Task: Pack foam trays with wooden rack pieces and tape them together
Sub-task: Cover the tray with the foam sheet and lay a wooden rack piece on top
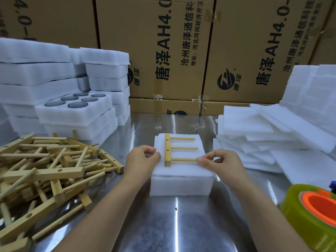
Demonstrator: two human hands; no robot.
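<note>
The right hand [221,161] pinches the free tip of the nearest dowel between thumb and fingertips. The left hand [142,158], fingers curled, grips the left edge of the foam tray [181,184]. Between them the wooden rack piece [168,151] lies flat on top of that tray: a pale square-edged bar with small drilled holes, and three round dowels running from it toward 3 o'clock. The tray is a thick white block, soft and faintly grainy, at the middle of a scuffed, shiny steel table [181,224].

At 9 o'clock is a loose pile of the same rack pieces [45,171], bars and dowels crossed every way. At 10 o'clock stand stacks of white foam trays [36,73]; the nearest one holds round dark discs [76,110] in sockets. At 3 o'clock lie flat foam sheets [263,135] in untidy layers. At 4 o'clock is a roll of yellowish see-through tape [294,217] on an orange core. Brown cardboard boxes [163,42] fill 12 o'clock, printed sideways "唐泽AH4.0" and "沧州唐泽通信科", with a round logo.
</note>
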